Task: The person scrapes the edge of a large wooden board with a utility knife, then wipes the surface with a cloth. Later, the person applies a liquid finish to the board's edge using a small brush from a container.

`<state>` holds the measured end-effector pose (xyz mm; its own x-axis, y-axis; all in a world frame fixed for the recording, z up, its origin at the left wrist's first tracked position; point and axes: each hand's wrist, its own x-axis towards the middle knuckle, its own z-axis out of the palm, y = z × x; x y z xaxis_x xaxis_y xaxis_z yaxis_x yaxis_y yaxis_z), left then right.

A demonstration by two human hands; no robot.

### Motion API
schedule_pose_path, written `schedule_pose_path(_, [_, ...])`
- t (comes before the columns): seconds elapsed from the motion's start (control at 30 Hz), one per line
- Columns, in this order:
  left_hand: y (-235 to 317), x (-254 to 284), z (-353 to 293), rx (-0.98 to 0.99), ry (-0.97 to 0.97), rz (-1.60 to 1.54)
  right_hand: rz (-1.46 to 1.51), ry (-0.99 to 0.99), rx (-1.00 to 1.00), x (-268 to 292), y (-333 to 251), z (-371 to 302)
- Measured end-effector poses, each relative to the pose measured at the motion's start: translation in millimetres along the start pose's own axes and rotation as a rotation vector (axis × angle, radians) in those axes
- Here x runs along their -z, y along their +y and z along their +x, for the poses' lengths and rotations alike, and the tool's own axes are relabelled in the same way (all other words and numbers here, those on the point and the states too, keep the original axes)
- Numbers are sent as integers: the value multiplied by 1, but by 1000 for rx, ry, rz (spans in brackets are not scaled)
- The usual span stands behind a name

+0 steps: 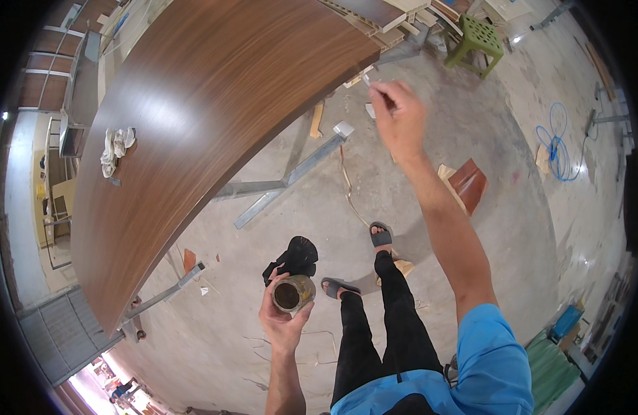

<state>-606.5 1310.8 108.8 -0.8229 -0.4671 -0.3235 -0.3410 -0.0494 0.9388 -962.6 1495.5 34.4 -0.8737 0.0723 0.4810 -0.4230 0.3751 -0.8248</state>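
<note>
In my left hand (284, 328) is a round, stained can (302, 289), its open top facing up and its inside dark brown. The fingers are wrapped round its side. A crumpled black cloth-like thing (298, 254) shows just beyond that hand; whether the fingers touch it I cannot tell. My right hand (402, 117) is raised on an outstretched arm near the right end of a large brown wood-grain panel (229, 90). Its fingers are closed in a pinch, and a small pale tip shows beyond them, too blurred to name. A crumpled whitish rag (116, 149) lies on the panel.
Metal supports (284, 181) stick out from under the panel. On the concrete floor lie a reddish-brown offcut (469, 185) and a coiled blue hose (556, 146). A green plastic stool (477, 45) stands at the far right, beside stacked boards (385, 14).
</note>
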Motion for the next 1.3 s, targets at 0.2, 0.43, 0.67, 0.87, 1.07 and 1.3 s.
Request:
schedule_pose_path(0.2, [1, -4, -1, -13, 3, 57, -58, -18, -96, 5, 6, 15])
schedule_pose_path(0.43, [-2, -3, 2, 20, -6, 0, -27, 98, -72, 0, 8, 11])
schedule_pose_path(0.67, [-1, 1, 0, 11, -1, 5, 15, 104, -109, 2, 3, 12])
schedule_pose_path(0.87, [-5, 9, -1, 28, 19, -43, -6, -53, 20, -4, -9, 0])
schedule_pose_path(1.07, [-10, 22, -5, -26, 21, -29, -9, -158, 5, -55, -41, -48])
schedule_pose_path(1.3, [-20, 52, -21, -75, 91, 53, 143, -242, 43, -103, -93, -109])
